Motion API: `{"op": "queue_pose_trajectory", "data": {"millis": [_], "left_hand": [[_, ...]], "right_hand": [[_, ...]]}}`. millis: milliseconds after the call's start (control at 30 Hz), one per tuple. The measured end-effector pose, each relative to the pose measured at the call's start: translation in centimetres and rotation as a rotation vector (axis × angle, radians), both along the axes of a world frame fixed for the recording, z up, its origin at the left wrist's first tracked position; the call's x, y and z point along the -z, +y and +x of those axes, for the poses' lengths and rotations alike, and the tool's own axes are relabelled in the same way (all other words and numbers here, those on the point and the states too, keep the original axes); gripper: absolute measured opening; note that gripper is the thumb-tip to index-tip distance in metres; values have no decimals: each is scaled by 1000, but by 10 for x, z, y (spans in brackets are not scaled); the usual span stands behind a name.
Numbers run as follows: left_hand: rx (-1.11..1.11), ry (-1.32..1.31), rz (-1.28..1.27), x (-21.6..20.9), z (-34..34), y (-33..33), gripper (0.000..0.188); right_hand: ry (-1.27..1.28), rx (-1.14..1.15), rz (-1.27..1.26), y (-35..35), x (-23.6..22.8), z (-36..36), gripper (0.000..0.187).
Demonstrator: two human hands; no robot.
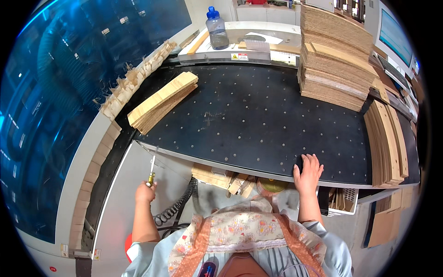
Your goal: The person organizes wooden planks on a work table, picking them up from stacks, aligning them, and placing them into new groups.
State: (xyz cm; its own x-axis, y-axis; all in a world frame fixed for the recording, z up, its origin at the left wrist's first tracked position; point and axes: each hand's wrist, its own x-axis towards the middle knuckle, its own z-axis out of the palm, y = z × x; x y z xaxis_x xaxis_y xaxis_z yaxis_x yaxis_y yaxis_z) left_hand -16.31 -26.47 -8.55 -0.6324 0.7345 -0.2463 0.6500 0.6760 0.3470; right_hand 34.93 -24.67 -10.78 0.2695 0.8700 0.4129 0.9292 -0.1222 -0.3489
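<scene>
Brass-fitted air nozzle, seemingly, clenched in left hand, tip above; right hand flat, released, on black table edge.

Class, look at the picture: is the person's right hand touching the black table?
Touching. The head view shows the right hand lying flat on the near edge of the black table, fingers spread on its surface.

Two bare hands, the left hand and the right hand; one air blow gun; one black perforated table; one blue-capped water bottle; three stacks of wooden boards: one small, one tall, one on edge.
</scene>
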Motion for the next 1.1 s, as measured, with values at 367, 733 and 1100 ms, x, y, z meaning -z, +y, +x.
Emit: {"op": "queue_pose_trajectory", "data": {"millis": [367, 733, 1100], "left_hand": [[681, 294, -186, -33, 111, 76, 45], [566, 401, -326, -141, 118, 188, 38], [1341, 260, -583, -109, 247, 141, 41]], "right_hand": [[-33, 34, 32, 1, 3, -4, 45], [-84, 43, 154, 6, 8, -6, 42], [-74, 61, 221, 8, 10, -9, 46]]}}
